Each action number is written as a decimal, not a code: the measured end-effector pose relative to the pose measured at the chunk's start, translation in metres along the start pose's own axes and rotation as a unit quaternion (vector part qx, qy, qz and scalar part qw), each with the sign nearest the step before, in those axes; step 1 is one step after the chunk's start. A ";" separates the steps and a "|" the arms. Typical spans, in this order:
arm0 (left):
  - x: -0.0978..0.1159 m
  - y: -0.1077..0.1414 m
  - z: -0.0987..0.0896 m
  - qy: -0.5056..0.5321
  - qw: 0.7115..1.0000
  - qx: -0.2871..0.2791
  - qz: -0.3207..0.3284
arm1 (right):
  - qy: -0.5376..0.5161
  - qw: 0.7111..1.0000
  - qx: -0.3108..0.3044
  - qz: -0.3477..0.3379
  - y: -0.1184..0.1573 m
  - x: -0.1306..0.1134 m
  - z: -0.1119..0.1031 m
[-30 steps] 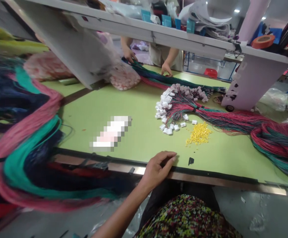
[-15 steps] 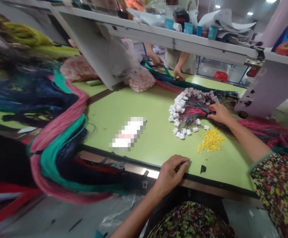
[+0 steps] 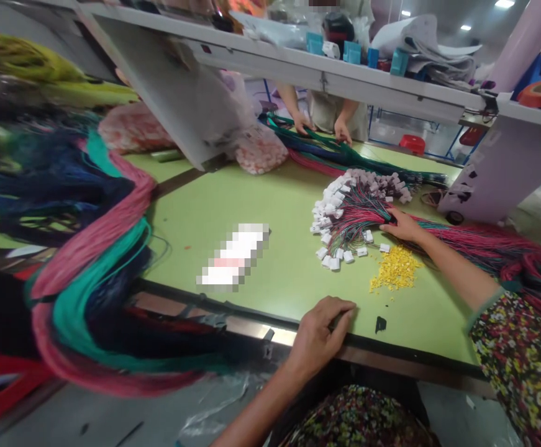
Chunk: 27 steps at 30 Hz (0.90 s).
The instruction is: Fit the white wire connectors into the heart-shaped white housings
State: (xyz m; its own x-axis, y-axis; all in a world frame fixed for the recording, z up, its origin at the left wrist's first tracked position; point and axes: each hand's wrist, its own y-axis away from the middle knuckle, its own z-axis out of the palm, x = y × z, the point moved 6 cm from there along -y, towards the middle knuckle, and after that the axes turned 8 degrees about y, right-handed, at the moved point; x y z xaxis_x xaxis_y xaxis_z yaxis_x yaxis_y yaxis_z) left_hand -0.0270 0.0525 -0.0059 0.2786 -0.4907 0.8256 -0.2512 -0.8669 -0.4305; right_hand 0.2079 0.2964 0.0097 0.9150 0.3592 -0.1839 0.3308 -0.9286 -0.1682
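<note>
Fingers of the right hand lie stretched out and apart across the red and green wires of a wire bundle, just behind its white plastic connectors, pressing on the wires without visibly closing around them. Those of the left hand curl loosely at the front edge of the green surface; whether they pinch anything small cannot be told. That edge is a dark strip with metal trim, and the left wrist crosses it. Between the right forearm and the left hand sits a loose pile of small yellow pieces, with a black scrap nearer the edge. To the left lies a pixelated white-and-pink item, too blurred to name, and beyond it huge hanks of pink, teal and navy wire spill over the surface's side. At the far side, a clear plastic bag holds pink-and-white pieces, just beside a co-worker's hands on more wires. The bundle's connectors fan out in a white arc, while its wires run right, under the right forearm, into a large red-and-green coil at the surface's right end.
</note>
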 end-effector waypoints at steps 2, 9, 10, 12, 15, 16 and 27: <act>-0.001 0.001 0.001 -0.005 1.000 -0.004 -0.004 | -0.016 1.000 0.004 -0.002 -0.010 -0.004 0.002; 0.003 0.001 0.002 -0.037 0.999 -0.004 0.025 | -0.018 0.996 0.078 -0.033 0.000 -0.024 0.004; 0.004 0.000 0.002 -0.042 0.999 -0.004 0.029 | -0.020 0.996 0.073 -0.051 0.006 -0.027 0.005; 0.006 0.000 0.002 -0.046 0.998 -0.001 0.031 | -0.026 0.995 0.055 -0.084 0.015 -0.028 0.005; 0.007 -0.002 0.002 -0.044 0.998 -0.002 0.034 | -0.037 0.993 0.034 -0.108 0.019 -0.026 0.005; 0.008 -0.003 0.002 -0.042 0.998 -0.006 0.035 | -0.041 0.993 0.030 -0.107 0.018 -0.024 0.005; 0.006 -0.117 -0.016 -0.209 0.961 -0.035 0.178 | -0.032 0.997 0.033 0.057 -0.029 0.038 -0.007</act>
State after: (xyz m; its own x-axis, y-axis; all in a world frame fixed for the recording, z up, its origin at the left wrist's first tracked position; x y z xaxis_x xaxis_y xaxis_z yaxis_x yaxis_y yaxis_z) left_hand -0.0107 0.1523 0.0557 0.5074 -0.7599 0.4063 -0.4577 -0.6372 -0.6201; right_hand 0.2346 0.3365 0.0143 0.9285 0.2581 -0.2669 0.2069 -0.9566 -0.2052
